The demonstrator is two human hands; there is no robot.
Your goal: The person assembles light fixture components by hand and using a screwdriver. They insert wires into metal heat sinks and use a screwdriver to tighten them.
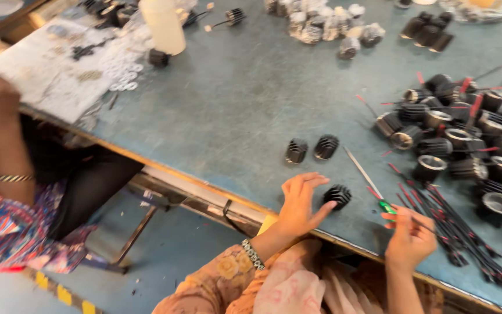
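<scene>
Black finned cylinder (337, 196), a small ribbed heat-sink type part, sits on the blue-grey bench top (228, 110) near the front edge, w/ the left hand (298, 203) right beside it. Left fingers are spread open, forefinger tip touching or nearly touching the part's lower side; can't tell which due to blur. Nothing gripped in that hand. Beaded bracelet (252, 253) on the left wrist.

Right hand (409, 235) is just to the right, fingers closed around a screwdriver (373, 186) w/ green handle; its thin metal shaft angles up and left over the bench.

Two more finned cylinders (312, 149) lie side by side further back, apart from the hands. Bundle of black and red wires (454, 224) runs diagonally next to the right hand. Behind it, a big pile of black finned housings w/ metal rings (460, 136) covers the right of the bench.

Far left, another person's arm (4, 145) w/ a bangle, by a white sheet (47, 64) strewn w/ small parts. White bottle (164, 24) stands at the back.
</scene>
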